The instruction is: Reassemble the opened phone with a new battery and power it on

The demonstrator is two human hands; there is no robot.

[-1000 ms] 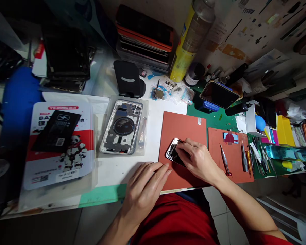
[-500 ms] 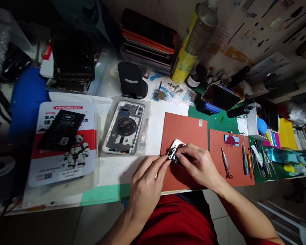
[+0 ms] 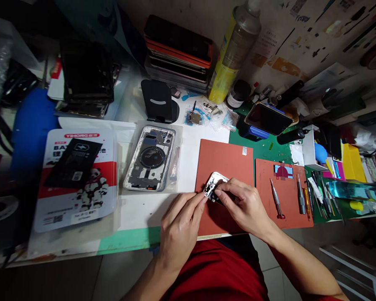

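Observation:
An opened phone with a pale frame and bare inner parts lies tilted over the reddish-brown mat. My left hand pinches its lower left corner between thumb and fingers. From the right, my right hand reaches over the phone, thumb and forefinger drawn together at its inner parts. Whatever is between those fingertips is too small to make out, and this hand hides much of the phone. To the left, a second phone housing with a round black coil lies on clear plastic.
A black battery lies on a printed package at left. Right of the mat, a screwdriver and other tools rest on a smaller mat. Behind stand a phone stand, a spray can and stacked phones.
The view has shifted slightly. Both hands stay at the opened phone, with the right fingertips moved only a little.

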